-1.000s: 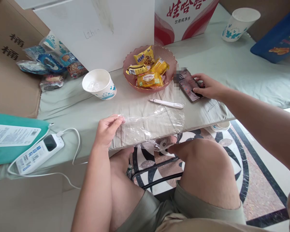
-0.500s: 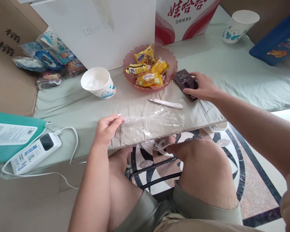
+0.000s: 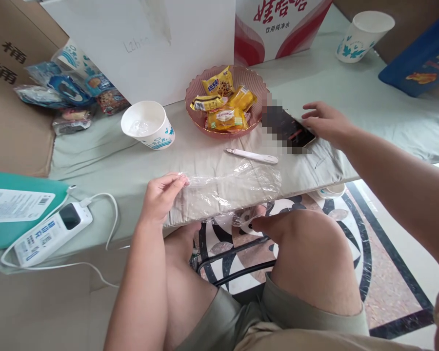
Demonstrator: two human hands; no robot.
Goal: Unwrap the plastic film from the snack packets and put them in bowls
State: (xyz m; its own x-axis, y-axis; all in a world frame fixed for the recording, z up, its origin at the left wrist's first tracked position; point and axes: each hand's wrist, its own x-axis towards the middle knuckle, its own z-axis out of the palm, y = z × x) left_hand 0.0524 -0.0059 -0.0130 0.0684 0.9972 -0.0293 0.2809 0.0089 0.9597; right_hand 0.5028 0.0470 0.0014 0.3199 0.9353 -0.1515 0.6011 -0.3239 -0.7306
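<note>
**Left hand on the plastic, right hand over by the phone**

So I count one clear plastic film (image 3: pixel 234 187), one phone (image 3: pixel 300 135), one slim white tool (image 3: pixel 252 156), one pink bowl (image 3: pixel 254 85) with at least four yellow packets (image 3: pixel 225 120) in it, and two open paper cups (image 3: pixel 146 124) standing on the tabletop (image 3: pixel 307 87)

Compared with half a second ago, the right hand (image 3: pixel 327 122) is further right and its fingers aren't wrapped over the phone anymore. The phone sits a bit further right too. That grip is apart, fingers loosely bent at the phone's far edge, can't tell if they touch. The left hand (image 3: pixel 163 195) hasn't really budged, thumb and fingers pinched together on the film

The film is see-through, crinkly and shiny, spread across the front of the tabletop below the white tool and drooping over the edge. Phone screen's mostly dark, partly pixelated
</note>
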